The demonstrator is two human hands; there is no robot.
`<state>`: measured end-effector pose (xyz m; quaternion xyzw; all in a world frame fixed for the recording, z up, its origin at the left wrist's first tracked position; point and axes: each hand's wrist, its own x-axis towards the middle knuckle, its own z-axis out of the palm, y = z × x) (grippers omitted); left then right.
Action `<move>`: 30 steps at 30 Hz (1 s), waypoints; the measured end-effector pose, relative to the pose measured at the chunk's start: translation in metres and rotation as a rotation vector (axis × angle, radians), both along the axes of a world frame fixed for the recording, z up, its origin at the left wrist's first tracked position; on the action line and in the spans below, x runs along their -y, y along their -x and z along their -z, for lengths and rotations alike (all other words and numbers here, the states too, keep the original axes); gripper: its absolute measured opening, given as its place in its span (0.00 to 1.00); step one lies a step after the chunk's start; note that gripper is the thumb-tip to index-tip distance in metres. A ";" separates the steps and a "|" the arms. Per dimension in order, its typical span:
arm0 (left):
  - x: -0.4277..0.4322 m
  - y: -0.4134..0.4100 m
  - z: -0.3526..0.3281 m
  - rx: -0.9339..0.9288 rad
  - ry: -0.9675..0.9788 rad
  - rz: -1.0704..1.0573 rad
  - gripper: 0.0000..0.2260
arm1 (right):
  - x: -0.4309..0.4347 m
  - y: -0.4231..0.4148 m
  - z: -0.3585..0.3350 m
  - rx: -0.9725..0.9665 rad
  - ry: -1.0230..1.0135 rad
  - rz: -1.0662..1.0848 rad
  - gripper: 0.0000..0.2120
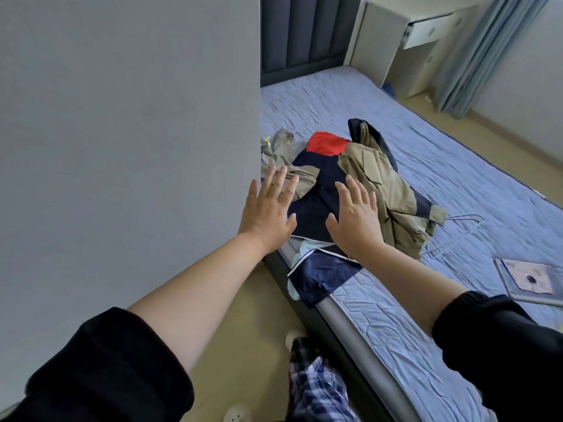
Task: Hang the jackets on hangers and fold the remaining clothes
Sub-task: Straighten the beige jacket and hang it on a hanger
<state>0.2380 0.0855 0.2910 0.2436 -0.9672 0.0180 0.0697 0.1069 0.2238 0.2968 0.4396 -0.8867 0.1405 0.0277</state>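
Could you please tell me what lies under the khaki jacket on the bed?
The navy-and-red garment runs under the wall-side edge of the khaki jacket, on the blue quilted mattress. How far it continues beneath is hidden. The pale wire hanger lies beside its hem.

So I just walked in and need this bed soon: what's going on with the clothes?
A person stretches the left hand and right hand, both open, over a navy and red garment piled at the bed edge, gripping nothing. A khaki jacket lies crumpled beside it, not yet hung; a wire hanger lies bare on the bed nearby. Nothing looks folded.
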 end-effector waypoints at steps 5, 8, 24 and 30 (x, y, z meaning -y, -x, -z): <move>0.026 0.082 0.039 -0.003 -0.097 -0.092 0.32 | 0.044 0.090 0.050 0.079 -0.096 -0.057 0.31; 0.040 0.123 0.069 0.005 -0.178 -0.179 0.31 | 0.063 0.136 0.086 0.110 -0.151 -0.098 0.31; 0.051 0.180 0.319 0.046 -0.449 -0.412 0.31 | 0.096 0.202 0.334 0.216 -0.254 -0.171 0.31; 0.042 0.209 0.439 -0.036 -0.532 -0.471 0.30 | 0.098 0.241 0.444 0.198 -0.335 -0.060 0.34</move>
